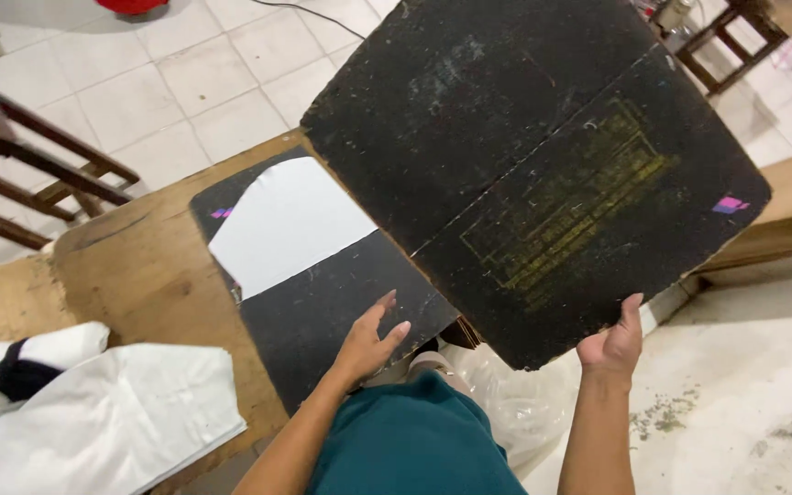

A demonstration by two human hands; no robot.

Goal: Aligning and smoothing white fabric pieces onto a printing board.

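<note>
My right hand grips the near edge of a large worn black board with a faded yellow print, holding it tilted up above the table. Under it a second black board lies flat on the wooden table. A white sheet with a rounded corner rests on that lower board. My left hand hovers with fingers spread over the lower board's near edge, just below the lifted board; whether it touches is unclear.
White cloth or paper with a black item lies at the table's near left. A wooden chair stands at left on the tiled floor. A clear plastic bag sits by my legs. More wooden furniture stands at the far right.
</note>
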